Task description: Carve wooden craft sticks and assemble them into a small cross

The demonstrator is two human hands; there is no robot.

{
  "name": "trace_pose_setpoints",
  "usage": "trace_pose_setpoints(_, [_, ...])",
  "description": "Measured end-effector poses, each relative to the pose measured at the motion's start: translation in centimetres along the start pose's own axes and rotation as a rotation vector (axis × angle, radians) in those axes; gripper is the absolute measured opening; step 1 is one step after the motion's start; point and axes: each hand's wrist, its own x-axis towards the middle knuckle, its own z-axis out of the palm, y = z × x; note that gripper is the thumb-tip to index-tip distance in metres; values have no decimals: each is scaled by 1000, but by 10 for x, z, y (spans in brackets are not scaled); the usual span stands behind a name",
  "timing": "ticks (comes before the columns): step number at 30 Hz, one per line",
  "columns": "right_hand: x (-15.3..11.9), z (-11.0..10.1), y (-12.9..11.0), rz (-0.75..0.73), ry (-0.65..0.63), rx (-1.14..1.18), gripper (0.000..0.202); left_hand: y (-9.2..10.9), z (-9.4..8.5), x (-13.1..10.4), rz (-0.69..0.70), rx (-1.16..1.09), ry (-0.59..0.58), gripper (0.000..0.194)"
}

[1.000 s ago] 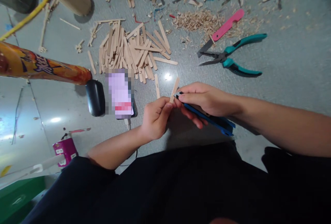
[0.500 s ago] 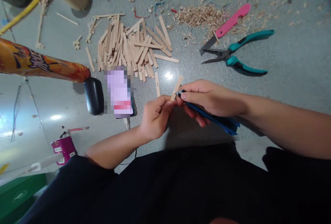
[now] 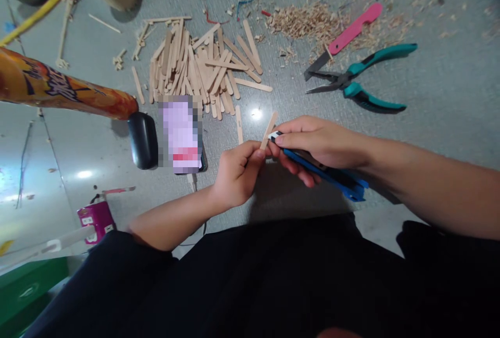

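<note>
Between thumb and fingers, my left hand (image 3: 239, 174) pinches the lower end of a wooden stick (image 3: 270, 125), which slants up to the right. My right hand (image 3: 308, 145) is wrapped round a blue utility knife (image 3: 332, 174), whose tip touches the stick near its middle. The knife's body runs down to the right under my palm. Just above my left hand another stick (image 3: 239, 124) lies on the grey table (image 3: 289, 200). A big heap of loose sticks (image 3: 195, 67) is spread beyond it.
Teal pliers (image 3: 351, 80) and a pink folding knife (image 3: 353, 30) lie at the upper right, beside wood shavings (image 3: 304, 21). On the left are a phone (image 3: 182, 132), a black oval object (image 3: 142, 140), an orange can (image 3: 66, 88) and a purple power socket (image 3: 96, 219).
The knife in my right hand has turned slightly, with its tip still at the stick. The whole view has shifted a little.
</note>
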Motion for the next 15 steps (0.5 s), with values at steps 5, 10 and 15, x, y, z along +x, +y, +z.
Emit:
trace_pose_setpoints(5, [-1,-8,-3,42,-15,-30,26,1,1,0,45,83,11,31])
trace_pose_setpoints(10, [-11,-11,-10,86,-34,-118,29,-1,4,-3,146,174,7,24])
trace_pose_setpoints(15, [-11,-12,-11,25,7,-95,25,-2,5,-1,141,112,11,26])
